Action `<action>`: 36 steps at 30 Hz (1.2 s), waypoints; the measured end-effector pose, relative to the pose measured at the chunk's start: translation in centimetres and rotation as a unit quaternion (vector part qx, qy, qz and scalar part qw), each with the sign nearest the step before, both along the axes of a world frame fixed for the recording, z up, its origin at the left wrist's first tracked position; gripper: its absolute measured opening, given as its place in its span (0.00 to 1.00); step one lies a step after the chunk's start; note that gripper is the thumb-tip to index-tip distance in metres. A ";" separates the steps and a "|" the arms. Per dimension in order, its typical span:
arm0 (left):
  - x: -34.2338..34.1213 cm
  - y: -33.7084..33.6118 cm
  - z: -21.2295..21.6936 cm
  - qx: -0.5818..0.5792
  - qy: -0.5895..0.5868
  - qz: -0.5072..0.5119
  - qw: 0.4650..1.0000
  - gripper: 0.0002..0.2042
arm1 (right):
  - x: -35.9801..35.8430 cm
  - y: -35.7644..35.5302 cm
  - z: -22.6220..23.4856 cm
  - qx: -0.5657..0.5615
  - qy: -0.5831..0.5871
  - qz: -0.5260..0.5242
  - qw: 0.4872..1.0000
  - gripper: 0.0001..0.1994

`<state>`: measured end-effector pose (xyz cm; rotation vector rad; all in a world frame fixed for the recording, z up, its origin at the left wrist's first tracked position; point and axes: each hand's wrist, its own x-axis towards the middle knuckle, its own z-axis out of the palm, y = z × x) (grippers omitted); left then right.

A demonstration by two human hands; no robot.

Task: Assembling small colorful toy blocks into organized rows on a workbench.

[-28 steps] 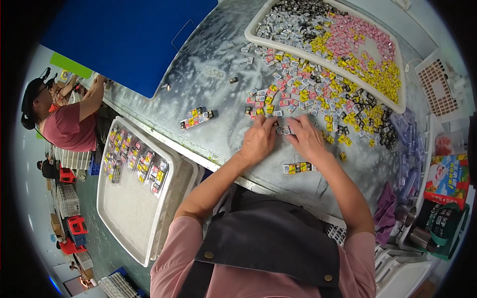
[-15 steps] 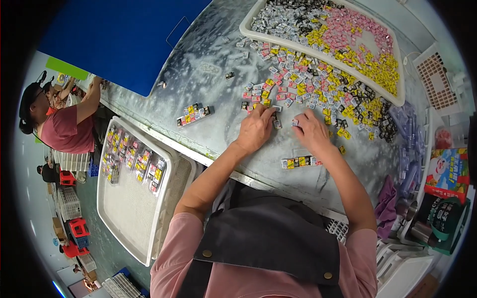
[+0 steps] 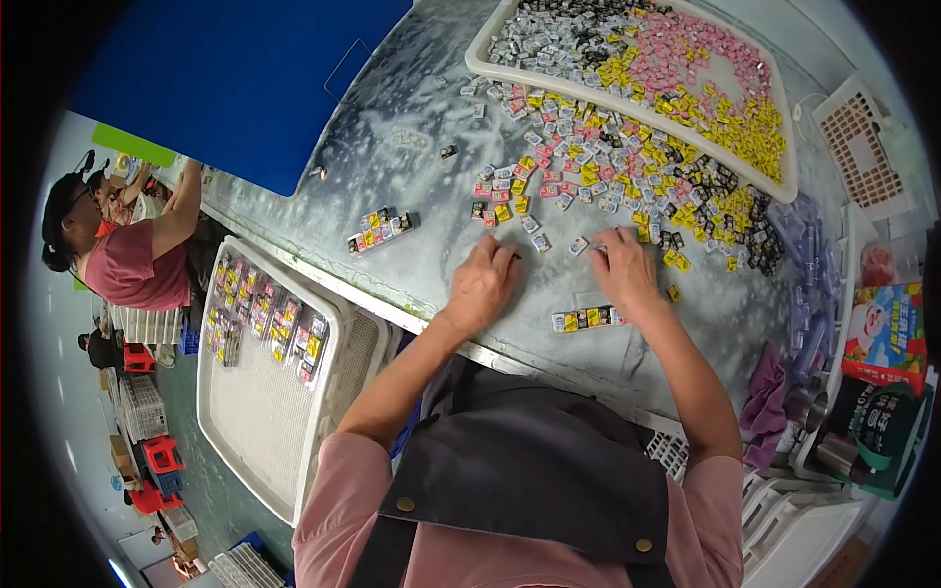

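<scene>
My left hand [image 3: 483, 286] is low over the table with its fingers curled. A dark bit shows at its fingertips, too small to name. Across from it, my right hand [image 3: 625, 272] has its fingers closed around what looks like a small white block, mostly covered. Between the hands lie loose small printed blocks, one white block [image 3: 578, 245] close to the right fingertips. Beyond the left hand, pink, yellow and black blocks [image 3: 502, 193] sit in short rows. A clear case [image 3: 585, 319] holding a row of blocks lies beside my right wrist.
A white tray [image 3: 627, 103] of sorted blocks stands at the back, with a loose heap [image 3: 676, 201] before it. Another filled case [image 3: 380, 232] lies to the left. A lower white tray [image 3: 257, 421] holds several packed cases. A blue board [image 3: 225, 88] covers the far left. A co-worker [image 3: 137, 250] works there.
My left hand has drawn back toward me and left, away from the blocks. My right hand has shifted slightly nearer me. White blocks that were at my fingers now lie uncovered between the hands.
</scene>
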<state>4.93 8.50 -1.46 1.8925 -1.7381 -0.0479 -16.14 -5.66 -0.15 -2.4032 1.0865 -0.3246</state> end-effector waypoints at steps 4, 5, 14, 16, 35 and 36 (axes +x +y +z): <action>-3.6 -0.5 1.1 0.040 0.034 -0.028 0.998 0.13 | 0.3 0.2 0.5 0.022 0.000 -0.033 0.999 0.15; -4.1 -0.7 1.2 0.025 0.046 -0.052 0.997 0.13 | 0.1 0.4 0.6 0.013 -0.019 -0.028 0.999 0.14; -3.8 -4.9 -0.5 0.079 0.043 0.025 0.996 0.11 | -0.4 0.2 -1.0 -0.004 -0.025 0.013 1.000 0.16; -3.5 -5.0 0.0 0.078 0.061 0.036 0.994 0.12 | 0.0 0.2 0.1 0.018 -0.011 0.015 1.000 0.15; -2.6 -4.9 0.7 0.111 0.136 -0.119 0.977 0.13 | 0.9 -1.6 1.4 0.097 -0.032 0.174 0.979 0.12; -2.8 -4.8 0.7 0.095 0.124 -0.113 0.981 0.13 | 0.9 -1.5 1.5 0.097 -0.031 0.174 0.980 0.12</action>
